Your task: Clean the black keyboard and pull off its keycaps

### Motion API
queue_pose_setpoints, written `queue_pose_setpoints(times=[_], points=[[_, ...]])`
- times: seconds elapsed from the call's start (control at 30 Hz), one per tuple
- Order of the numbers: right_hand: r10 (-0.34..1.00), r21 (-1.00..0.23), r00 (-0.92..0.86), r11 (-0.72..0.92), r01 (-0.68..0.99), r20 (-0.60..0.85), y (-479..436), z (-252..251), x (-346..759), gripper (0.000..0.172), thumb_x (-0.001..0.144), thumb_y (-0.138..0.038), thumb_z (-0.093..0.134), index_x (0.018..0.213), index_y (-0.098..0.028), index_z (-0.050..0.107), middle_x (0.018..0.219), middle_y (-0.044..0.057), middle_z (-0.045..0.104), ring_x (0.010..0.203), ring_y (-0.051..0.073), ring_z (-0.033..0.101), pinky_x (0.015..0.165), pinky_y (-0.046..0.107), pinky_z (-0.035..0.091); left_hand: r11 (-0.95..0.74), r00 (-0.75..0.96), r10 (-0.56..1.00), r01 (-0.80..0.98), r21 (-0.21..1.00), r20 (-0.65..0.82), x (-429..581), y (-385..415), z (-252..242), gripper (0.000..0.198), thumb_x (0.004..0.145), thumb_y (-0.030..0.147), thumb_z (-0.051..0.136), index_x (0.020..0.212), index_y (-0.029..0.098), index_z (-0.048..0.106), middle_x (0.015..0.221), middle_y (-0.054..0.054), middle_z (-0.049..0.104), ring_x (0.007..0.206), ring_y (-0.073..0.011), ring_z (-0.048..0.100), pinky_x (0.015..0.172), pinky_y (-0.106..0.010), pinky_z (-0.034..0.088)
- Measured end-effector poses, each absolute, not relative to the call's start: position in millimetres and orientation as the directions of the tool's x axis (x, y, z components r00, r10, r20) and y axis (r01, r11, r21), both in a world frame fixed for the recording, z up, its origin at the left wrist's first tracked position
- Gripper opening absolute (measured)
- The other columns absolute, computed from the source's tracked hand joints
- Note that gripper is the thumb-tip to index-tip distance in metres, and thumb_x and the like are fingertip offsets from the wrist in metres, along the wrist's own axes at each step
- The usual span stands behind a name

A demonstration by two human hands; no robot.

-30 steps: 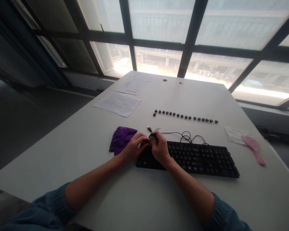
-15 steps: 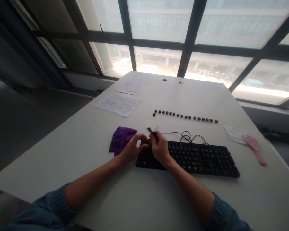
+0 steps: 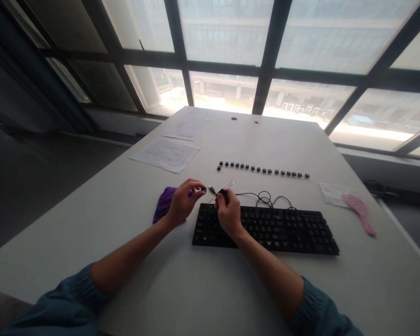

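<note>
A black keyboard (image 3: pixel 276 226) lies on the white table (image 3: pixel 203 280) in front of me. My left hand (image 3: pixel 182 203) is raised off the keyboard's left end, its fingertips pinched on a small black keycap (image 3: pixel 203 189). My right hand (image 3: pixel 227 214) hovers over the keyboard's upper left corner, closed on a wire keycap puller (image 3: pixel 227 189) whose thin prongs stick out beyond the fingers. A row of several removed black keycaps (image 3: pixel 262 170) is lined up farther back. The keyboard's cable (image 3: pixel 266 198) coils behind it.
A purple cloth (image 3: pixel 163 205) lies just left of my left hand. Printed sheets of paper (image 3: pixel 165 154) sit at the back left. A pink brush (image 3: pixel 359 212) rests on a tissue at the right. Large windows rise behind the table's far edge.
My left hand has lifted away from the keyboard and moved left and back with a keycap pinched in it. The right hand stays over the keyboard's corner with the puller. The view shifted slightly.
</note>
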State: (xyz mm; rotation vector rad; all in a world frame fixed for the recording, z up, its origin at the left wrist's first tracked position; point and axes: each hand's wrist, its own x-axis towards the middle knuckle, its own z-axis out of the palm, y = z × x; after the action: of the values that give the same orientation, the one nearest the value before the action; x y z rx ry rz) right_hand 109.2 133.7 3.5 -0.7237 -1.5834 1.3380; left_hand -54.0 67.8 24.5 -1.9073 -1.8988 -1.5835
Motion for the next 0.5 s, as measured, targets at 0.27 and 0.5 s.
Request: queue_pose_setpoints(times=[0.27,0.5], points=[[0.869,-0.963,-0.416,0.228,-0.141,0.267,135.3,0.0,107.4,0.014,0.095,-0.031,0.052,0.085,-0.022,0.055,0.063,-0.003,0.057,0.056,0.015,0.054,0.056,0.026,0.042,-0.195,-0.185,0.828,0.790,0.581,0.529,-90.3,184.3,28.1,0.019,0.084,0.040,0.075,0.086,0.022,0.076,0.088,-0.004,0.076,0.077,-0.0186,0.062,0.076,-0.033,0.048],[0.865,-0.962,-0.420,0.248,-0.116,0.274,136.4,-0.8,107.4,0.013,0.095,-0.031,0.052,0.086,-0.021,0.055,0.067,-0.002,0.058,0.059,0.015,0.055,0.059,0.027,0.044,-0.202,-0.077,0.845,0.871,0.449,0.529,-99.3,235.6,-2.0,0.010,0.080,0.033,0.079,0.084,0.024,0.080,0.091,-0.005,0.078,0.092,-0.0237,0.059,0.087,-0.038,0.046]])
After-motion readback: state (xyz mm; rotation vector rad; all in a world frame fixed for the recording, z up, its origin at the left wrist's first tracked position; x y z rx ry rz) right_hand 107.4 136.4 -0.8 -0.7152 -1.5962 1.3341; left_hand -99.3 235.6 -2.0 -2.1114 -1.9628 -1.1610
